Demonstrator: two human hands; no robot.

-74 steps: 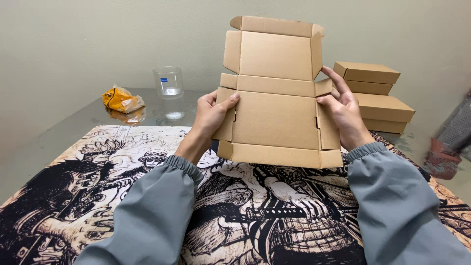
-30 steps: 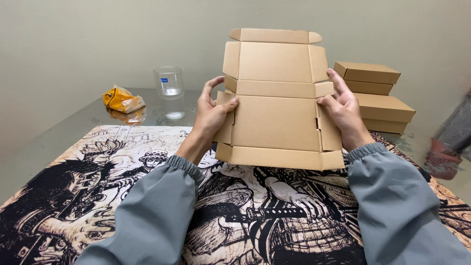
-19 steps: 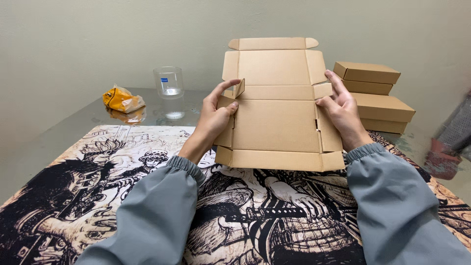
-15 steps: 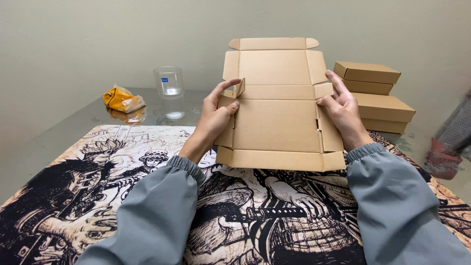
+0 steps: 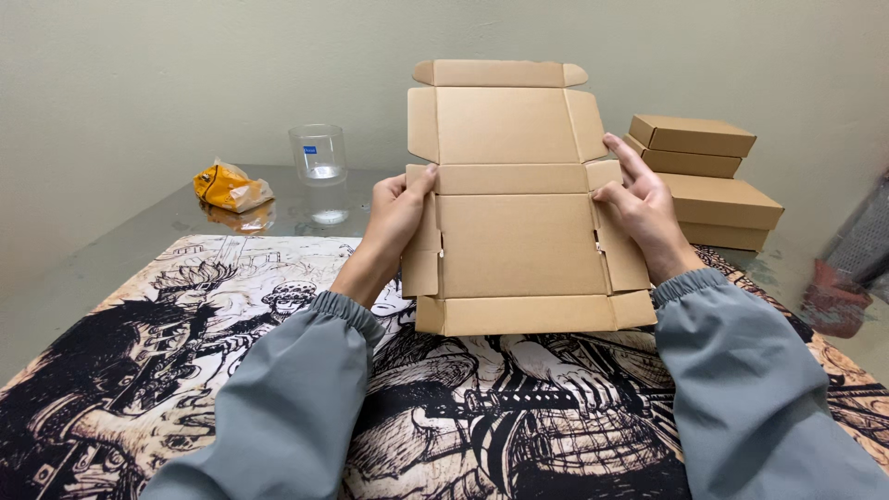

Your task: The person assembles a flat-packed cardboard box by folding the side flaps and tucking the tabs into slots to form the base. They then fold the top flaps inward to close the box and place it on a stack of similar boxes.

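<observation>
Both hands grip 1 flat, unfolded cardboard box blank, held upright above the printed black-and-white mat, roughly centre of view. Left hand clamps the left side flap: thumb on the front near the upper crease, other fingers hidden behind the board. Right hand clamps the right side flap: thumb on the front, index finger pointing up along the edge, remaining fingers hidden behind.

Hidden or cut off:
- back face of the blank not visible
- the blank blocks the mat and table directly behind it
- both grey sleeves run out of the bottom of the view
- a blurred dark and reddish thing at the right edge, cannot tell what it is

Around:
- 3 closed cardboard boxes stacked at right, well apart from the blank
- 1 clear glass at left on the glass table
- crumpled yellow wrapper near the glass
</observation>
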